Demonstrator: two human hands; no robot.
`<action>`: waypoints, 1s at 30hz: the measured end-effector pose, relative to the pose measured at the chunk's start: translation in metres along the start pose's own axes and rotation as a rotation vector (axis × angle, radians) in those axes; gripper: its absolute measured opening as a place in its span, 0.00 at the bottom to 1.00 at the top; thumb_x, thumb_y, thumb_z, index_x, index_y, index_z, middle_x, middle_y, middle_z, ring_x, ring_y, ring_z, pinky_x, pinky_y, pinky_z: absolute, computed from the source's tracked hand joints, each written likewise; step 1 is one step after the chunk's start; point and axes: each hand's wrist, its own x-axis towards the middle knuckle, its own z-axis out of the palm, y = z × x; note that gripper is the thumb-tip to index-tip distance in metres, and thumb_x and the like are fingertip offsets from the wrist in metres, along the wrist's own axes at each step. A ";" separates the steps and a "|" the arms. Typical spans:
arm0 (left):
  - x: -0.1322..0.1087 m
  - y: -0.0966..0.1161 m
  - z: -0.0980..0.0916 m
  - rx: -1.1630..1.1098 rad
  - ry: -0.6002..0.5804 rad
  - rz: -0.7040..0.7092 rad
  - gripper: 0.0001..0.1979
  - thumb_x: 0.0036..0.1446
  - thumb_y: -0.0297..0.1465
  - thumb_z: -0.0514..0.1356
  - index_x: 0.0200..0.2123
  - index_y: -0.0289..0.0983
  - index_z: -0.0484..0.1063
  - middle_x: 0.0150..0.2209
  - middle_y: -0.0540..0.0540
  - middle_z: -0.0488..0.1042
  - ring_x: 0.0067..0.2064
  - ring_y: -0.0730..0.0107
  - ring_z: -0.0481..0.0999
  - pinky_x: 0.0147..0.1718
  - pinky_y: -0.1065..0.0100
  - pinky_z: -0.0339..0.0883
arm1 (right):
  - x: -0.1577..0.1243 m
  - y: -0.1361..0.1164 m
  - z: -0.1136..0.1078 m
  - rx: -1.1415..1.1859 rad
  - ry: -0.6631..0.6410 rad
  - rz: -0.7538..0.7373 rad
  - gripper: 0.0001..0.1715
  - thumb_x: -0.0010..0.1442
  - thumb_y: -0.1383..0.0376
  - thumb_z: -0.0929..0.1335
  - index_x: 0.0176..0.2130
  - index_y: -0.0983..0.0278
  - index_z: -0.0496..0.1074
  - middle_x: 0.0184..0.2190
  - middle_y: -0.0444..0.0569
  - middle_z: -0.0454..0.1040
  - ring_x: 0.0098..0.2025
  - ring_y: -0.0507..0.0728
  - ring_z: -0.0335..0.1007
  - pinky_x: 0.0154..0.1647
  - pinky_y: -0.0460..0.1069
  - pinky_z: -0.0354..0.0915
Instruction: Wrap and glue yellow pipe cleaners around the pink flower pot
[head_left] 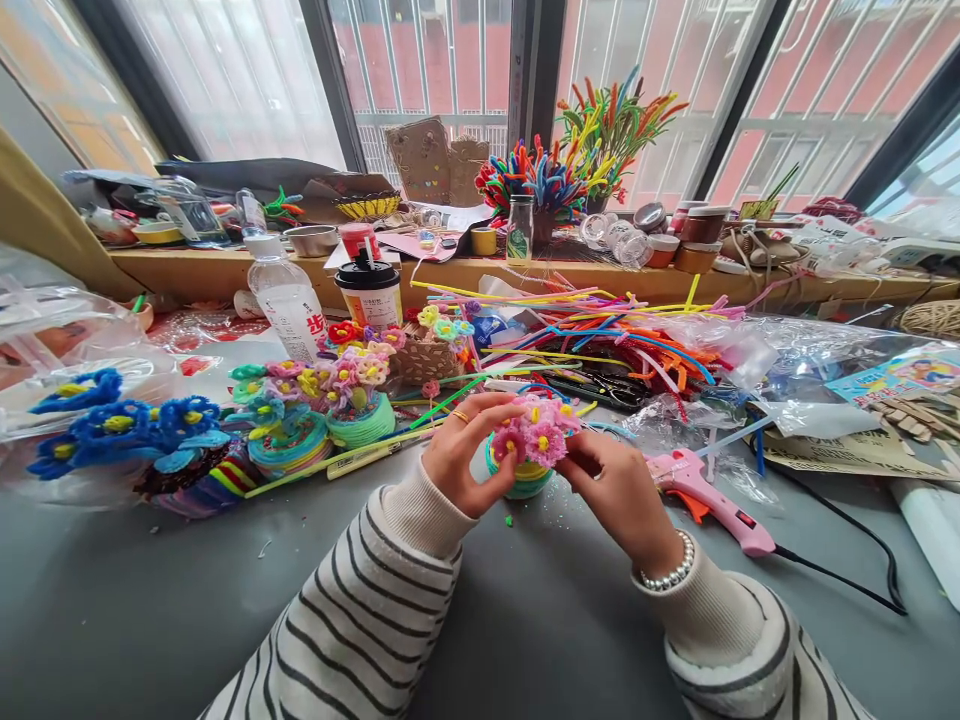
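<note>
In front of me stands a small pot (529, 480) wrapped in turquoise and yellow pipe cleaner, topped by a bunch of pink pipe-cleaner flowers (546, 440) with yellow centres. My left hand (471, 455) is closed round the left side of the bunch, thumb at a darker pink flower (509, 447). On the right side, my right hand (619, 490) pinches the edge of the bunch between thumb and fingers. The fingertips partly hide the flowers. A pink hot glue gun (716, 500) lies just right of my right hand, its black cord trailing off to the right.
To the left stand several finished flower pots, one with blue flowers (116, 425). Behind them are a plastic bottle (289, 300) and a lidded cup (369, 295). Loose pipe cleaners (622, 335) are heaped behind my hands. Clear plastic bags (795, 345) lie at the right.
</note>
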 end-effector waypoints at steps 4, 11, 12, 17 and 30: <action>-0.001 0.001 -0.007 -0.033 -0.022 0.001 0.21 0.46 0.26 0.55 0.46 0.37 0.60 0.47 0.40 0.63 0.49 0.62 0.62 0.47 0.58 0.60 | 0.007 0.002 -0.003 0.028 -0.087 0.040 0.08 0.51 0.62 0.63 0.27 0.64 0.68 0.23 0.44 0.70 0.24 0.50 0.62 0.24 0.44 0.57; -0.034 0.009 -0.010 0.153 0.254 -0.056 0.13 0.46 0.24 0.55 0.38 0.36 0.64 0.36 0.45 0.69 0.40 0.67 0.68 0.40 0.63 0.65 | 0.009 0.009 -0.003 0.003 -0.128 0.051 0.07 0.49 0.65 0.62 0.27 0.64 0.68 0.22 0.44 0.70 0.21 0.50 0.62 0.22 0.44 0.57; -0.040 0.010 -0.007 0.187 0.255 -0.050 0.11 0.46 0.23 0.55 0.36 0.37 0.65 0.34 0.46 0.69 0.37 0.69 0.69 0.38 0.65 0.66 | 0.009 0.011 -0.003 -0.007 -0.125 0.057 0.06 0.49 0.65 0.63 0.27 0.64 0.68 0.21 0.44 0.70 0.21 0.50 0.62 0.22 0.44 0.57; -0.047 0.009 0.017 0.303 0.171 0.054 0.14 0.46 0.24 0.57 0.39 0.37 0.64 0.36 0.44 0.69 0.37 0.68 0.69 0.37 0.65 0.66 | 0.009 0.016 0.001 -0.017 -0.126 0.152 0.10 0.48 0.60 0.64 0.25 0.65 0.67 0.20 0.45 0.69 0.20 0.50 0.62 0.22 0.45 0.57; -0.018 -0.005 0.025 -0.069 0.204 -0.215 0.24 0.45 0.27 0.56 0.49 0.39 0.57 0.46 0.42 0.59 0.45 0.65 0.65 0.36 0.68 0.68 | 0.020 0.012 -0.002 0.224 -0.253 0.190 0.11 0.50 0.60 0.63 0.25 0.65 0.67 0.18 0.42 0.68 0.19 0.49 0.64 0.22 0.44 0.59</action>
